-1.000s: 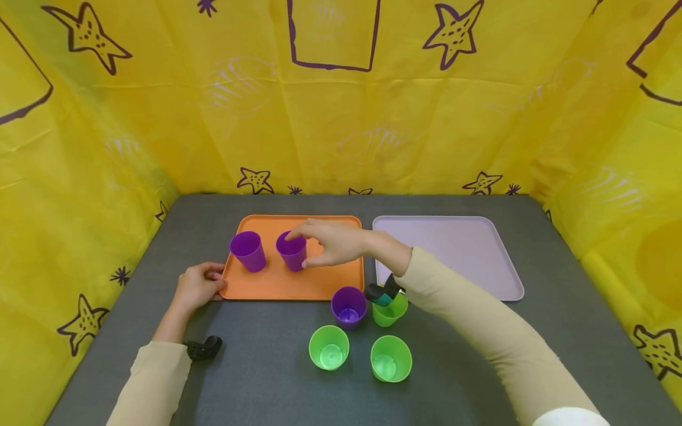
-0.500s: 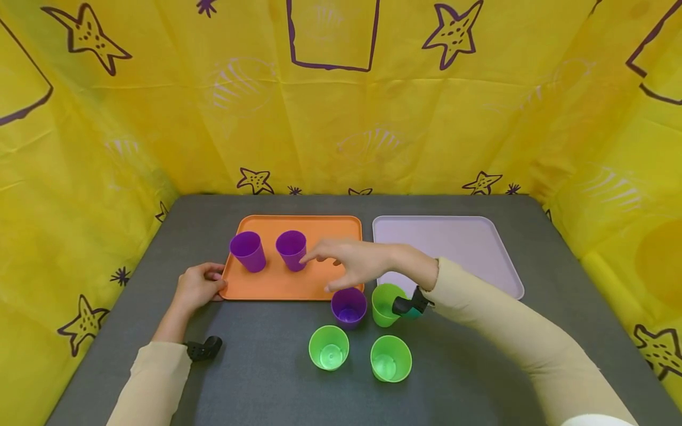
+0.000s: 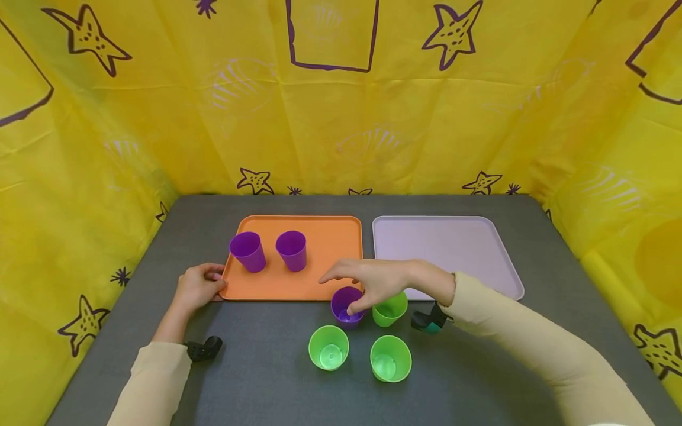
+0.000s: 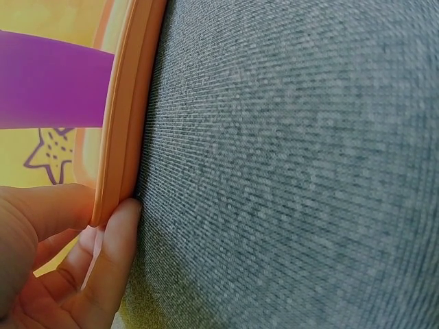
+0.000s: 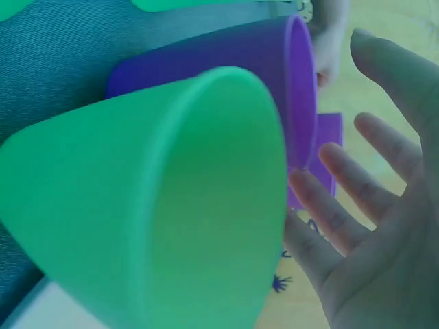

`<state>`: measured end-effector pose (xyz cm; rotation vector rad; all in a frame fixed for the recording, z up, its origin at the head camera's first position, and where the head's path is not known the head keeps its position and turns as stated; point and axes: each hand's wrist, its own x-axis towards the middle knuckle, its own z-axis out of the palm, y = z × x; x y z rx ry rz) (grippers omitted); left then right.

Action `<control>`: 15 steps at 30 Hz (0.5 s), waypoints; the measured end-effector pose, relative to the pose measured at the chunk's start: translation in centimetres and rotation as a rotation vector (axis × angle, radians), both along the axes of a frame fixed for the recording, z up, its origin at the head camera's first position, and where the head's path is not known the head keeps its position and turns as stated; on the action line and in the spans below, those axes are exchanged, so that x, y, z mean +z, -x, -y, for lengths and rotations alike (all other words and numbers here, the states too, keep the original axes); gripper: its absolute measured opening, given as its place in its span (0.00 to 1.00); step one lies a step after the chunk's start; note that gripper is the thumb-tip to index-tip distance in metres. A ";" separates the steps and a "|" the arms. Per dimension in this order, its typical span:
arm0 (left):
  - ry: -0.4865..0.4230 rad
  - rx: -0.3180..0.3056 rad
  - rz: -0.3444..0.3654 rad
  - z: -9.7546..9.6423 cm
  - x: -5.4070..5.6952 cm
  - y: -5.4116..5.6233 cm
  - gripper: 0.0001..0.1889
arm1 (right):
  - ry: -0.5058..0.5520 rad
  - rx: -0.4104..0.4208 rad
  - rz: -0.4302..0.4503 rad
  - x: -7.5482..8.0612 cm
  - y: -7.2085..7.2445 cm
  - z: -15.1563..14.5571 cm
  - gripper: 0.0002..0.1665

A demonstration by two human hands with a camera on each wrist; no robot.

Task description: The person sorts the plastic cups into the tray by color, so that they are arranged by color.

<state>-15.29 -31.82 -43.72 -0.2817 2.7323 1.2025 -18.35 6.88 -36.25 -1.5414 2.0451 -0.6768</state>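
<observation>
My left hand (image 3: 196, 288) pinches the near left corner of the orange tray (image 3: 333, 239), thumb over the rim and fingers beneath it in the left wrist view. On that tray stand two upright purple cups, one at the left (image 3: 254, 258) and one nearer the middle (image 3: 294, 258). My right hand (image 3: 377, 279) hovers, fingers spread and holding nothing, over a third purple cup (image 3: 341, 306) on the table just in front of the tray. The hand covers part of this cup's rim. Beside it is a green cup (image 3: 389, 312), large in the right wrist view.
Two more green cups, one left (image 3: 328, 348) and one right (image 3: 391, 358), stand upright nearer me on the dark grey table (image 3: 256, 367). A pale lilac tray (image 3: 453, 242) lies right of the orange one. Yellow patterned cloth (image 3: 330, 136) surrounds the table.
My right hand has withdrawn from the middle purple cup on the orange tray and moved right and nearer, over the purple cup on the table. My left hand has stayed put.
</observation>
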 end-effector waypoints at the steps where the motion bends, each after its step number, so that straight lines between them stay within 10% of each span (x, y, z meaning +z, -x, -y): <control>1: 0.000 0.001 0.003 0.0 0.0 0.0 0.22 | -0.009 0.000 0.011 -0.1 -0.1 -0.1 0.38; 15: 0.003 0.008 0.008 -0.2 0.3 0.0 0.22 | -0.072 0.050 0.004 -1.1 -0.6 -0.7 0.43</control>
